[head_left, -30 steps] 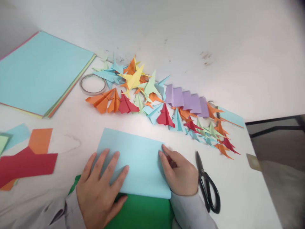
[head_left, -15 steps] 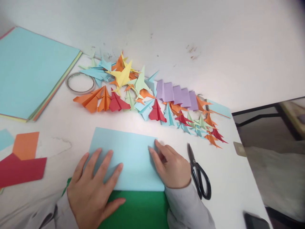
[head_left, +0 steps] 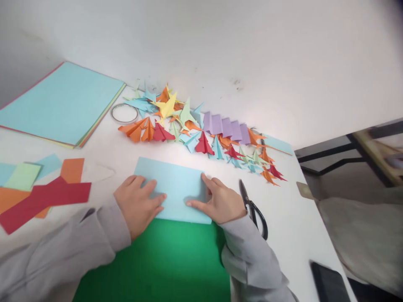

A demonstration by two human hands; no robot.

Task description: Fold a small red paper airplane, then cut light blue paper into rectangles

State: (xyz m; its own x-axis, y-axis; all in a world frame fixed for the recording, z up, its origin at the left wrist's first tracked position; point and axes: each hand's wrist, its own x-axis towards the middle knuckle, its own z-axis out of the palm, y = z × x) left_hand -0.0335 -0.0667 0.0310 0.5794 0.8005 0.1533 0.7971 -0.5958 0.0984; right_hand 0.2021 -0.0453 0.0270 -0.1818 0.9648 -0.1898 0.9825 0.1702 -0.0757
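Observation:
A light blue sheet of paper (head_left: 176, 184) lies flat, its near part over a green sheet (head_left: 157, 260). My left hand (head_left: 140, 205) rests on the paper's left part, fingers bent a little and spread. At the right edge is my right hand (head_left: 225, 201), its thumb stretched flat on the paper and its index finger at the far right corner. The other right fingers are curled and partly hidden. Just right of that hand lie black-handled scissors (head_left: 252, 205), points away from me, partly covered by the sleeve.
Folded paper planes (head_left: 166, 107) in several colours line the wall, with a pleated purple paper (head_left: 226, 128) among them. A tape roll (head_left: 124, 113) and a stack of coloured paper (head_left: 69, 100) sit far left. Cut paper pieces (head_left: 47, 195) lie left, a dark phone (head_left: 329, 283) near right.
My left hand has drawn its fingers in and sits farther up the paper's left side. My right thumb has slid inward across the sheet. The view has shifted, showing more of the left side.

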